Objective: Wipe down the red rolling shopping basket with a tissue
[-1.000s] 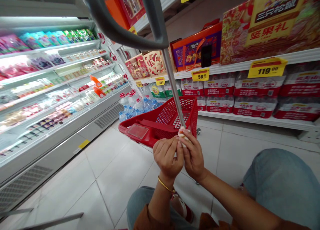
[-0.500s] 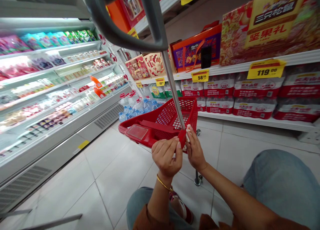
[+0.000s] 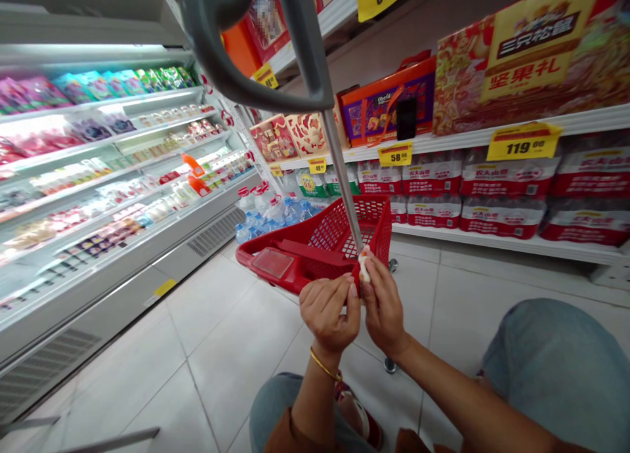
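A red plastic shopping basket (image 3: 268,264) on small wheels stands in front of me, with a metal pole (image 3: 343,174) rising from its near corner to a grey handle (image 3: 315,52). My left hand (image 3: 331,312) is closed on the basket's rim near that corner. Pressed between the fingers of my right hand (image 3: 384,302) and the corner by the pole's foot is a crumpled white cloth or tissue (image 3: 364,266); its exact kind is unclear. The two hands are close together, fingertips nearly meeting.
A lit refrigerated display (image 3: 123,171) lines the left. Shelves with gift boxes (image 3: 386,108) and packs of bottled water (image 3: 502,210) stand ahead and right. Blue-tinted bottles (image 3: 275,213) sit behind the basket. My bent knees (image 3: 556,361) flank my arms above the tiled floor (image 3: 236,335).
My right hand has moved slightly left with the white cloth, from the outer side of the corner onto its near face by the pole's foot. My left hand keeps its hold.
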The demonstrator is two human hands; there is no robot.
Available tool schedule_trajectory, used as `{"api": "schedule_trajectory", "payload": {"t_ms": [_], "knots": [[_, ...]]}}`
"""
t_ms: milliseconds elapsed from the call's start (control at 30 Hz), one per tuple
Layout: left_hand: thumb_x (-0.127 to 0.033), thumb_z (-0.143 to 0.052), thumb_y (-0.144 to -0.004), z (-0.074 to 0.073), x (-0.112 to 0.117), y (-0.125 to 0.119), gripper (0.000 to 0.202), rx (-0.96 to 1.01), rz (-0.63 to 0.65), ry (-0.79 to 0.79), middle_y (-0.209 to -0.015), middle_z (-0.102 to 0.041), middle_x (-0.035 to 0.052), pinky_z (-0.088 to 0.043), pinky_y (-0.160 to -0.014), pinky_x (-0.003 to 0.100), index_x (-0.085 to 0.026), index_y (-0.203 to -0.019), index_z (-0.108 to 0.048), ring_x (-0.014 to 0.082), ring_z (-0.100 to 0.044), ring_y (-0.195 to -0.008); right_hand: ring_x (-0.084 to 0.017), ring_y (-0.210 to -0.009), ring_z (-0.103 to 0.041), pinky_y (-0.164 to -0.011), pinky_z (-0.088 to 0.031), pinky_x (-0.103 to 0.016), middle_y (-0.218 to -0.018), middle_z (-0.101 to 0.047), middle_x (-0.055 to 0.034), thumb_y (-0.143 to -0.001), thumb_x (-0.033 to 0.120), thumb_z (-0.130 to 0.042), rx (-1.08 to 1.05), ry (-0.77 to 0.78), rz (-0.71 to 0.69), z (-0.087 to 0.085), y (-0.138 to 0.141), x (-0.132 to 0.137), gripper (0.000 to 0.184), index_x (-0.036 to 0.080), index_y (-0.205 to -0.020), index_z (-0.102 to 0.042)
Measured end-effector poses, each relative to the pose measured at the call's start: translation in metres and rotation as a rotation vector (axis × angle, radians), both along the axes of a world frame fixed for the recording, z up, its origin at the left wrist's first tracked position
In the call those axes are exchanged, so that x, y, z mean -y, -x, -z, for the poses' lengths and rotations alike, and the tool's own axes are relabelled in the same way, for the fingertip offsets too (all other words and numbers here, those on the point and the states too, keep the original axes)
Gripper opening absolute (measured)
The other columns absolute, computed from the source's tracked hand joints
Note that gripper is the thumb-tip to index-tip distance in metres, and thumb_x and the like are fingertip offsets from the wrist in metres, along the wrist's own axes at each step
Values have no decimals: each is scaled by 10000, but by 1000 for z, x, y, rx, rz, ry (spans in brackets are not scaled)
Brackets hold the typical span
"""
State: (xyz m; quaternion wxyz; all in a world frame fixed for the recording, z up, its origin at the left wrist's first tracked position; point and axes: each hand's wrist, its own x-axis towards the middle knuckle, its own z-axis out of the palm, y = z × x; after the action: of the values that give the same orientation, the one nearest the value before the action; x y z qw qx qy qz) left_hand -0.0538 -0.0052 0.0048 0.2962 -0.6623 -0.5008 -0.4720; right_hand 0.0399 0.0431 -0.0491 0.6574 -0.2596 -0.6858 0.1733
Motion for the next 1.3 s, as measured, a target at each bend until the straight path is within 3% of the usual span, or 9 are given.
{"api": "schedule_trajectory", "payload": {"t_ms": [133,267,467,633,767,867,1033,1167,1300], "knots": [[-114,-589,-788,-1,2,0,138,11,6,0,-827,-752,53,-493,-740,327,-185,-866,-678,164,-686,-723,-243,-1369,-383,-1095,-409,-498,-1497,-373,-102,-941,113,-410,26,-85,-36,-4,-1,7,571,258,-1476,-276],[-122,-577,-796,-3,2,0,128,18,9,-3,-808,-750,48,-494,-731,320,-184,-852,-674,158,-685,-705,-247,-1367,-386,-1070,-430,-515,-1491,-384,-106,-938,127,-420,89,-190,-77,11,-4,-5,571,269,-1473,-276],[-129,-598,-794,-2,2,-1,135,18,22,4,-838,-751,54,-487,-764,334,-183,-893,-672,170,-685,-744,-243,-1346,-417,-1055,-449,-499,-1475,-399,-114,-948,156,-410,106,-139,-9,29,-10,-24,534,275,-1459,-312],[-212,-619,-831,-2,1,-6,133,-8,15,12,-873,-748,67,-463,-774,336,-174,-949,-666,179,-671,-771,-225,-1265,-486,-1035,-466,-473,-1341,-500,-95,-940,150,-444,14,-40,53,10,-14,-14,458,314,-1368,-459],[-373,-577,-885,-1,1,-11,300,-27,-34,-3,-955,-740,107,-438,-775,340,-154,-1079,-643,195,-664,-801,-223,-1255,-488,-1054,-439,-462,-1270,-558,-75,-952,187,-436,-34,-29,-81,-6,-15,-1,394,306,-1323,-495],[-492,-519,-894,-2,2,-12,480,-75,-81,9,-1081,-709,152,-423,-762,350,-139,-1211,-590,204,-657,-820,-225,-1214,-527,-1011,-475,-432,-1292,-550,-94,-983,300,-362,-107,100,-179,-10,-17,2,366,270,-1332,-465],[-524,-574,-851,-5,5,-12,468,-175,-84,71,-1082,-719,105,-414,-742,362,-191,-1176,-623,191,-628,-753,-256,-1234,-516,-988,-489,-445,-1344,-480,-144,-976,506,-122,-170,160,-329,-20,-25,-5,562,212,-1322,-453],[-389,-678,-809,-6,4,-14,333,-128,-93,57,-1029,-736,82,-422,-775,356,-181,-1067,-655,183,-635,-770,-275,-1218,-525,-966,-505,-462,-1373,-414,-149,-930,525,-414,-178,139,-386,-40,-33,-12,403,223,-1161,-548],[-321,-662,-824,-6,3,-16,254,-101,-72,46,-996,-743,65,-421,-746,345,-180,-1035,-656,174,-641,-753,-280,-1305,-435,-1083,-390,-514,-1306,-434,-68,-767,276,-739,-270,-87,-120,-63,-43,-21,185,212,-757,-565]]}}
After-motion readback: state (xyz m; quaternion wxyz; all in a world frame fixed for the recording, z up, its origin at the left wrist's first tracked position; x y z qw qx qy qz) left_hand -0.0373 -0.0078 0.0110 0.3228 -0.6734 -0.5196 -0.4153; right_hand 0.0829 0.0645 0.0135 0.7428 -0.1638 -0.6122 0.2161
